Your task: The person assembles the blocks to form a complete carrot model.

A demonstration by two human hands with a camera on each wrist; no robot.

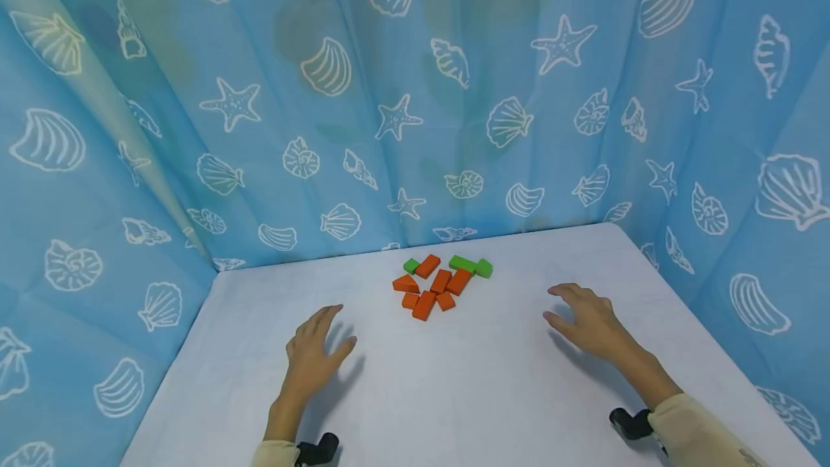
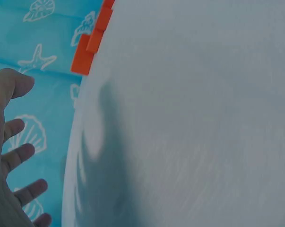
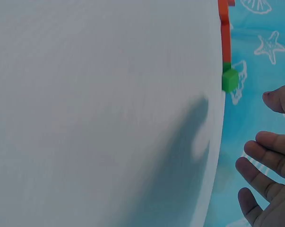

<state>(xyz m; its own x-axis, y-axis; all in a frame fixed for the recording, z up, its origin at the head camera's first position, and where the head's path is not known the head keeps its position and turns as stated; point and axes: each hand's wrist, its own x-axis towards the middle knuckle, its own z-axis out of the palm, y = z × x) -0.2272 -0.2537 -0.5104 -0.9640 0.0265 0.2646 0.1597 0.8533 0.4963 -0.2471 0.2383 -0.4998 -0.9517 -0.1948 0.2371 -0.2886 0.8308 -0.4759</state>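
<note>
Several orange and green toy blocks lie in a loose cluster toward the far middle of the white table. Among them are a long orange block [image 1: 424, 305], an orange wedge-like block [image 1: 405, 284], a long green block [image 1: 462, 264] and a small green block [image 1: 483, 268]. My left hand [image 1: 313, 359] hovers over the table, front left of the cluster, fingers spread and holding nothing. To the right, my right hand [image 1: 591, 323] is likewise raised, relaxed and apart from the blocks. In the right wrist view the small green block [image 3: 230, 80] shows beyond the thumb.
A white cloth covers the table [image 1: 454, 395]. Behind it and along both sides hangs a blue curtain [image 1: 428, 150] with white shells and starfish. Each wrist wears a black camera mount, such as the left one [image 1: 318, 449].
</note>
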